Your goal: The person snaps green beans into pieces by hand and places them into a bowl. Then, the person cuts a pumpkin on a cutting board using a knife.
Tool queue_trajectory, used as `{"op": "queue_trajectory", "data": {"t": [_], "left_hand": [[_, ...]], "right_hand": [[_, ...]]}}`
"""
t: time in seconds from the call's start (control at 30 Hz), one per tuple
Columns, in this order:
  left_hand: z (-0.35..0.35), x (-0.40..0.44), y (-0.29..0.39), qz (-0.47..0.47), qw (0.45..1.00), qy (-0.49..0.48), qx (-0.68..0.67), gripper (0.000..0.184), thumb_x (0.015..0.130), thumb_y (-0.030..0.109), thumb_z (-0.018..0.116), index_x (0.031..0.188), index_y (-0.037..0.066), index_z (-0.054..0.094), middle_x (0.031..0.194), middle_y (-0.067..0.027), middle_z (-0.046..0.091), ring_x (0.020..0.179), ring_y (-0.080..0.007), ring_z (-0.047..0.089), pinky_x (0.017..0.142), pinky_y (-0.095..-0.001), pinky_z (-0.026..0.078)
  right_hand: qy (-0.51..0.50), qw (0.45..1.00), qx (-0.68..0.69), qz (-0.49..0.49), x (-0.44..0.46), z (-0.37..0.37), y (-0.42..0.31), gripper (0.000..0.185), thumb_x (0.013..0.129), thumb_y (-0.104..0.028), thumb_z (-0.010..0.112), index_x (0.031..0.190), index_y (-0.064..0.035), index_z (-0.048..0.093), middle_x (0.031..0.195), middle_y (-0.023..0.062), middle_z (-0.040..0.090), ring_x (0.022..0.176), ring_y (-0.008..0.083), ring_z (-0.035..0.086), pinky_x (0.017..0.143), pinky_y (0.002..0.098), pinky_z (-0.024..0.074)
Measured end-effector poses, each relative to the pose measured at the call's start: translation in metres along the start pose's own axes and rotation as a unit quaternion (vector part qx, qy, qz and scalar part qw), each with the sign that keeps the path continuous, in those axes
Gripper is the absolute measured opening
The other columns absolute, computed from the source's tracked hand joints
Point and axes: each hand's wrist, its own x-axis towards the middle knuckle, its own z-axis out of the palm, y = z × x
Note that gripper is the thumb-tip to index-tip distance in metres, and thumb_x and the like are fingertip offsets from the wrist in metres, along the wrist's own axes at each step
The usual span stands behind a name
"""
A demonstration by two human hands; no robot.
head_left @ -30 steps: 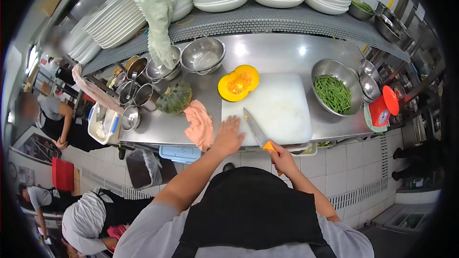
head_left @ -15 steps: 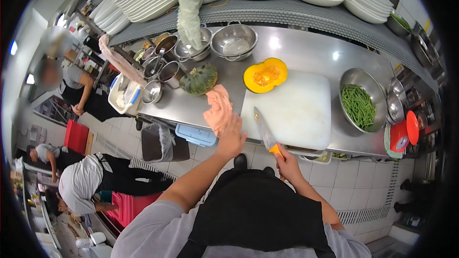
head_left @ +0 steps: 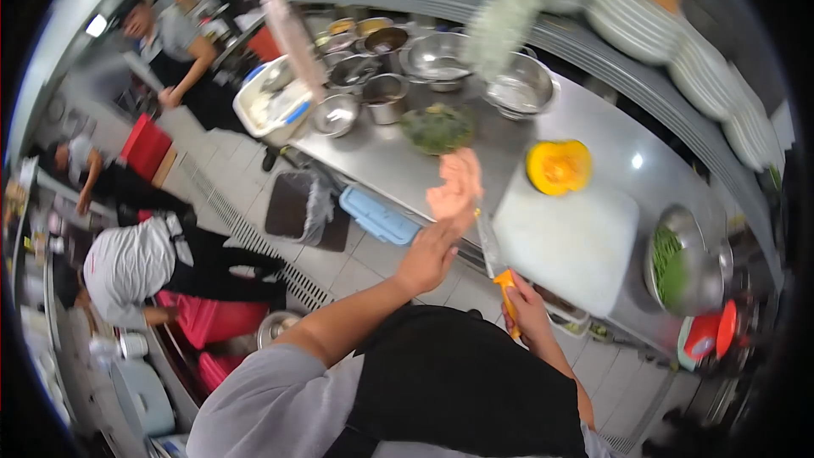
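My right hand (head_left: 527, 311) is closed round the orange handle of a kitchen knife (head_left: 491, 246). Its blade points away from me along the left edge of a white cutting board (head_left: 566, 242), with the tip close to a crumpled pink cloth (head_left: 455, 184). My left hand (head_left: 428, 256) lies at the near end of that cloth, fingers stretched out and apparently touching it. A cut half of yellow-orange pumpkin (head_left: 560, 167) sits at the board's far edge, its seeded hollow showing. Behind the cloth stands a dark green pumpkin piece (head_left: 437, 128), skin side out.
Metal bowls and pots (head_left: 386, 97) crowd the counter's back left. At right, a steel bowl (head_left: 691, 263) holds green beans. Stacked white plates (head_left: 632, 13) fill the shelf above, with a pale cloth (head_left: 509, 25) hanging down. A bin (head_left: 297, 208) and several people are at left.
My view has swung left, so the counter appears further right and tilted. The knife has moved left off the board, its tip now beside the pink cloth. My left hand stays by the cloth.
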Motion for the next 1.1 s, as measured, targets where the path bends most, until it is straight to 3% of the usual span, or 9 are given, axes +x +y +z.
{"op": "queue_trajectory", "data": {"t": [0.13, 0.3, 0.43, 0.53, 0.6, 0.7, 0.83, 0.9, 1.1], "left_hand": [[-0.04, -0.065, -0.051, -0.044, 0.998, 0.016, 0.037, 0.041, 0.094, 0.016, 0.061, 0.131, 0.0, 0.055, 0.139, -0.0212, 0.052, 0.13, -0.0396, 0.048, 0.109, -0.0486, 0.038], [-0.067, -0.212, -0.148, -0.33, 0.933, -0.129, 0.063, 0.036, 0.098, 0.028, 0.055, 0.123, 0.003, 0.062, 0.121, -0.02, 0.065, 0.118, -0.0378, 0.058, 0.1, -0.0474, 0.046], [-0.068, -0.348, -0.179, -0.62, 0.696, -0.36, 0.045, 0.033, 0.083, 0.016, 0.061, 0.113, 0.006, 0.071, 0.121, -0.0188, 0.068, 0.111, -0.0354, 0.067, 0.093, -0.0439, 0.054], [-0.101, -0.391, -0.139, -0.639, 0.609, -0.468, 0.043, 0.041, 0.085, 0.014, 0.057, 0.123, 0.009, 0.069, 0.128, -0.0163, 0.066, 0.12, -0.0342, 0.063, 0.099, -0.0449, 0.051], [-0.072, -0.457, -0.134, -0.694, 0.594, -0.407, -0.019, 0.042, 0.089, 0.021, 0.056, 0.127, 0.007, 0.066, 0.13, -0.0183, 0.065, 0.122, -0.0354, 0.061, 0.101, -0.045, 0.05], [-0.078, -0.474, -0.092, -0.744, 0.61, -0.259, -0.082, 0.046, 0.093, 0.032, 0.057, 0.129, 0.004, 0.063, 0.131, -0.0206, 0.063, 0.121, -0.0375, 0.061, 0.102, -0.0443, 0.049], [-0.071, -0.474, -0.049, -0.798, 0.572, -0.138, -0.132, 0.049, 0.094, 0.036, 0.059, 0.129, 0.002, 0.062, 0.123, -0.0238, 0.066, 0.117, -0.0393, 0.062, 0.101, -0.0449, 0.048], [-0.079, -0.467, -0.03, -0.819, 0.53, -0.046, -0.212, 0.046, 0.095, 0.034, 0.059, 0.128, 0.001, 0.062, 0.116, -0.0243, 0.069, 0.114, -0.0388, 0.064, 0.099, -0.0431, 0.049], [-0.065, -0.51, 0.0, -0.823, 0.528, -0.05, -0.203, 0.044, 0.096, 0.035, 0.058, 0.123, 0.0, 0.065, 0.111, -0.0224, 0.071, 0.111, -0.0381, 0.065, 0.097, -0.0423, 0.05]], "right_hand": [[-0.072, 0.996, -0.044, -0.005, 0.016, 0.045, -0.041, 0.053, 0.104, -0.02, 0.052, 0.155, -0.0204, 0.037, 0.069, 0.0028, 0.055, 0.043, 0.0091, 0.045, 0.039, 0.0243, 0.0409], [-0.196, 0.974, -0.114, 0.004, 0.069, 0.141, -0.083, 0.054, 0.102, -0.017, 0.055, 0.154, -0.0167, 0.039, 0.072, 0.0035, 0.056, 0.046, 0.0088, 0.047, 0.04, 0.0234, 0.0414], [-0.251, 0.952, -0.166, 0.049, 0.121, 0.236, -0.104, 0.054, 0.102, -0.017, 0.055, 0.154, -0.0148, 0.038, 0.074, 0.0049, 0.056, 0.046, 0.0096, 0.048, 0.042, 0.024, 0.0417], [-0.276, 0.944, -0.164, 0.078, 0.181, 0.299, -0.094, 0.05, 0.101, -0.02, 0.056, 0.149, -0.0126, 0.043, 0.075, 0.0061, 0.057, 0.047, 0.0104, 0.049, 0.043, 0.0251, 0.0424], [-0.302, 0.934, -0.091, 0.165, 0.231, 0.337, -0.071, 0.039, 0.101, -0.022, 0.056, 0.137, -0.0108, 0.053, 0.073, 0.0039, 0.056, 0.048, 0.0102, 0.049, 0.043, 0.0254, 0.0413], [-0.225, 0.892, -0.391, -0.018, 0.325, 0.393, 0.002, 0.031, 0.096, -0.024, 0.06, 0.121, -0.007, 0.06, 0.072, 0.0066, 0.061, 0.06, 0.0192, 0.06, 0.054, 0.0339, 0.0496], [-0.209, 0.786, -0.532, -0.233, 0.376, 0.462, 0.05, 0.036, 0.09, -0.022, 0.063, 0.12, -0.0038, 0.059, 0.087, 0.0186, 0.069, 0.086, 0.0379, 0.069, 0.077, 0.0451, 0.0547], [-0.211, 0.734, -0.598, -0.243, 0.394, 0.488, 0.07, 0.038, 0.089, -0.02, 0.062, 0.123, -0.0043, 0.057, 0.095, 0.021, 0.068, 0.091, 0.0407, 0.068, 0.08, 0.0472, 0.0543], [-0.219, 0.533, -0.794, -0.193, 0.406, 0.521, 0.095, 0.04, 0.098, -0.012, 0.045, 0.138, -0.0046, 0.047, 0.125, 0.0232, 0.056, 0.105, 0.0381, 0.067, 0.086, 0.0468, 0.0565]]}}
